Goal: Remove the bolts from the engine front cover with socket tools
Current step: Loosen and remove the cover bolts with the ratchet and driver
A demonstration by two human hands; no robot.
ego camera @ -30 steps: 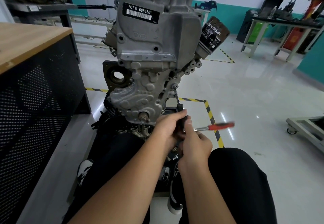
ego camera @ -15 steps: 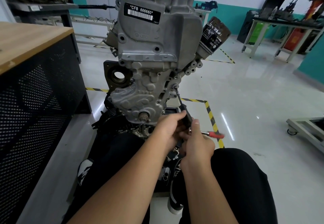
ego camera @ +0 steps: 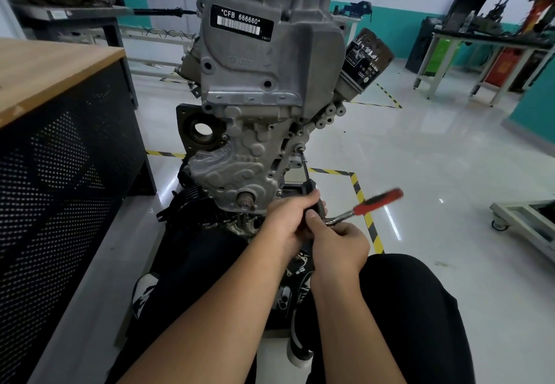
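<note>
We crouch before the cast-aluminium cover (ego camera: 240,155), ribbed and dull grey, on the upright engine; our left hand (ego camera: 288,218) curls round the black extension (ego camera: 309,187), whose slim steel shaft reaches a bolt (ego camera: 299,150) at the cover's right edge; our right hand (ego camera: 339,242) grips the ratchet (ego camera: 369,203), its red handle blurred; this bolt looks seated, and how many remain we cannot tell.

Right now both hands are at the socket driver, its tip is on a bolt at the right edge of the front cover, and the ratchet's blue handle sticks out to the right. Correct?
Not quite: the ratchet handle is red, not blue, as the head view shows. The rest holds: left hand and right hand are at the socket driver, its tip on the bolt at the front cover edge.
</note>
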